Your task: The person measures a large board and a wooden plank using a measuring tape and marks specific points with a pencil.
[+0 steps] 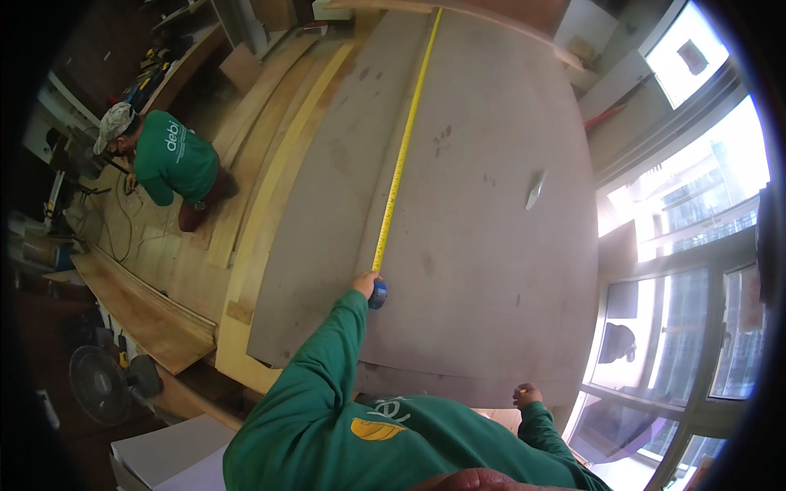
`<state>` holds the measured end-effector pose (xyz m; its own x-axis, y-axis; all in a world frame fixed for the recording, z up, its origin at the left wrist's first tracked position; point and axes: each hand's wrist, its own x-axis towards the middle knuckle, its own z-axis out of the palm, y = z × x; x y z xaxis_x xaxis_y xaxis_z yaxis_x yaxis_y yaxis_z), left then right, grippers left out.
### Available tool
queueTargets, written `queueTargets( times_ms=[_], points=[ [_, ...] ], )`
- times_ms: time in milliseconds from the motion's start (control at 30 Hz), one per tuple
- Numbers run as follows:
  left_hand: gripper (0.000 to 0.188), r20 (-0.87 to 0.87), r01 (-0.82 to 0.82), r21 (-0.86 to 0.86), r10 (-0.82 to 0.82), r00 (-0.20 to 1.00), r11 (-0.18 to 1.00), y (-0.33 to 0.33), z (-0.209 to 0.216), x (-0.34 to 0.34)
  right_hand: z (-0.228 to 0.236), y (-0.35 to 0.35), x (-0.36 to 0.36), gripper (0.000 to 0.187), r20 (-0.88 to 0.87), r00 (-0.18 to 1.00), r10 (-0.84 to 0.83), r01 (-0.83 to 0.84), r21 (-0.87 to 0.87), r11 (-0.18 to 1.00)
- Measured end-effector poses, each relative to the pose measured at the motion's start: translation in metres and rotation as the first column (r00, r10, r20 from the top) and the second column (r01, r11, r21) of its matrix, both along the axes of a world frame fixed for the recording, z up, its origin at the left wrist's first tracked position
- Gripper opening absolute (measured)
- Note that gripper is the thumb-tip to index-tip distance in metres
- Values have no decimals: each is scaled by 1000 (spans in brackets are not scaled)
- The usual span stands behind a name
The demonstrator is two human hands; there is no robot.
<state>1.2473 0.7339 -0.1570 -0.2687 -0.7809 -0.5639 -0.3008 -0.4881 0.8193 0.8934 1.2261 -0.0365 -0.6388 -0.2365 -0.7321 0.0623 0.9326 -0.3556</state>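
My left hand [365,283] is closed around the blue case of a tape measure [378,293], low over the large grey-brown sheet [491,270]. The yellow blade [403,155] is pulled out long and runs across the sheet to its far edge. My right hand [526,396] is at the sheet's near right edge, its fingers curled. Something small and yellowish shows at those fingers, too small to name. A pale, narrow flat piece [535,190] lies on the sheet toward the right.
Long wooden boards [278,188] lie left of the sheet. A person in a green shirt [176,159] crouches beyond them. A fan [100,385], stacked panels [147,311] and a white box [168,450] stand at lower left. Windows [679,327] line the right.
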Motion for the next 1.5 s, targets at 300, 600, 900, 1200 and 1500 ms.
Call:
queueTargets(
  times_ms=[300,600,900,1200,1500],
  points=[
    [35,3,14,83,-14,1000,996,11,20,-17,-11,1,4,16,35,998,-44,44,13,999],
    [39,376,174,-139,-111,920,975,1,-17,-4,5,-54,21,31,158,984,-80,92,-73,993],
    [31,494,40,-41,-14,869,998,-1,38,-28,33,-186,46,9,39,999,23,-6,-382,924],
    [30,393,70,114,-110,913,991,-6,42,-16,48,-416,77,10,-181,866,467,-463,-643,609],
    [27,345,40,190,-105,933,981,-18,47,-12,-14,-621,129,10,-445,524,726,-721,-686,100]
  ],
)
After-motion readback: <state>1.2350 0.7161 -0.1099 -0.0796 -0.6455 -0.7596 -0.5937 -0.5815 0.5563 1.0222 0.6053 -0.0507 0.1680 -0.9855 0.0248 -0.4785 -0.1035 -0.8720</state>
